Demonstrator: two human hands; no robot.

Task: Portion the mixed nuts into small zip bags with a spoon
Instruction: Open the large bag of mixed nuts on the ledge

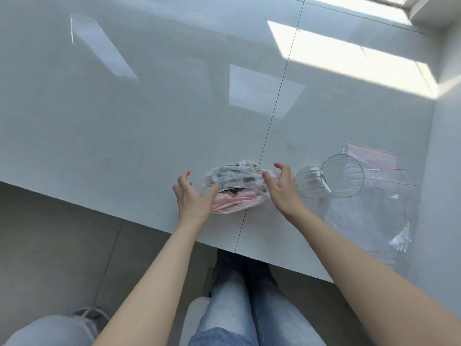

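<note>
Both hands, left hand (192, 198) and right hand (280, 187), are spreading loosely around the nut bag (239, 188); ribbed glass (331, 177) at three o'clock is risking a knock.

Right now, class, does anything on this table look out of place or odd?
Yes. The glass lies on its side beside the bag of nuts, resting partly on the loose zip bags. No spoon shows. Nothing looks spilled.

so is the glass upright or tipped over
Upright: the glass stands on its base on the table, with its round rim facing up.
</note>
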